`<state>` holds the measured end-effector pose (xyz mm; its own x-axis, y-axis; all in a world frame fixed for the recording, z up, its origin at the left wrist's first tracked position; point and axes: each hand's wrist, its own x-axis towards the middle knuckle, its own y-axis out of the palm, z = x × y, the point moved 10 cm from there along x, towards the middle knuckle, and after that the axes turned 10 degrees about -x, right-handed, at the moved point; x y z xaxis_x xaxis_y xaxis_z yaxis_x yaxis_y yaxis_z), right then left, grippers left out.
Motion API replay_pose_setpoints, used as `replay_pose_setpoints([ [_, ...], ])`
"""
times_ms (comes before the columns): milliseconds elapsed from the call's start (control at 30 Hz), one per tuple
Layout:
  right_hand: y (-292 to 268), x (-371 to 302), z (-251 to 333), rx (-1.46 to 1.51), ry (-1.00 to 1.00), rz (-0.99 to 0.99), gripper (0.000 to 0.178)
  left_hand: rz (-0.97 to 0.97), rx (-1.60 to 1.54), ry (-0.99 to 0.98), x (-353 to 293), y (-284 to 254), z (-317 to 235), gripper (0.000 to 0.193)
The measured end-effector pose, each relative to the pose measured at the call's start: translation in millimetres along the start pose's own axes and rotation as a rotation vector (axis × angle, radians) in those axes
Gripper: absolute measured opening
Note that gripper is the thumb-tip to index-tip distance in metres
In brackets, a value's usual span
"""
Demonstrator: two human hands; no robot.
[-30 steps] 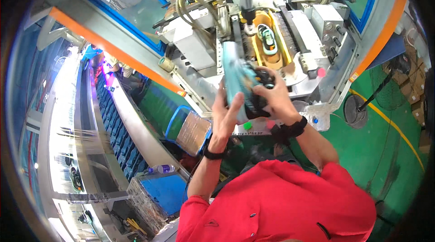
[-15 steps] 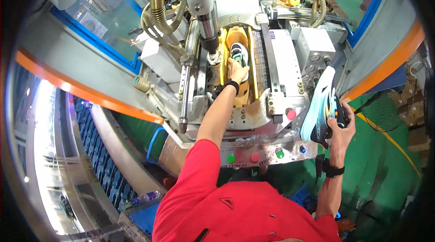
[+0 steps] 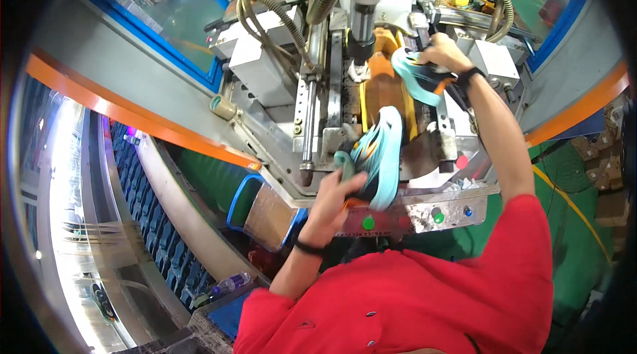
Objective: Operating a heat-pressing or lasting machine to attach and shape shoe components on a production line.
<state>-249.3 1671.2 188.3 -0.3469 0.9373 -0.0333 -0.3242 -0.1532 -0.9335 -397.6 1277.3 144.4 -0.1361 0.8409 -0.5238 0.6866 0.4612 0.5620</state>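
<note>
My left hand is closed around the heel end of a sneaker, light blue and black with a pale sole, held tilted over the front edge of a press machine. It is a little blurred by motion. Higher and to the right, my right hand grips a second sneaker by its black upper, its light blue and white sole turned toward the left. That shoe hangs over the right side of the machine's yellow-walled trough, whose brown floor shows between the two shoes.
A steel press cylinder stands over the trough's left side, with braided hoses behind it. Push buttons line the front panel. Orange-edged housing flanks the left. A wooden-topped blue-framed stool and a conveyor lie left.
My left hand has lifted a sneaker out of the trough and drawn it toward me. My right hand has carried the other sneaker from the right side up to the trough. The view has shifted.
</note>
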Motion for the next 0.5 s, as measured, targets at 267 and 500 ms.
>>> replay_pose_setpoints([
  [267, 150.2, 20.4, 90.7, -0.116, 0.001, -0.224, 0.034, -0.494, -0.06, 0.449, -208.3, -114.9, -14.5, 0.055],
  [500, 116.7, -43.5, 120.3, -0.018, -0.214, -0.376, 0.042, -1.161, -0.122, 0.579, -310.9, -179.7, 84.5, 0.041],
])
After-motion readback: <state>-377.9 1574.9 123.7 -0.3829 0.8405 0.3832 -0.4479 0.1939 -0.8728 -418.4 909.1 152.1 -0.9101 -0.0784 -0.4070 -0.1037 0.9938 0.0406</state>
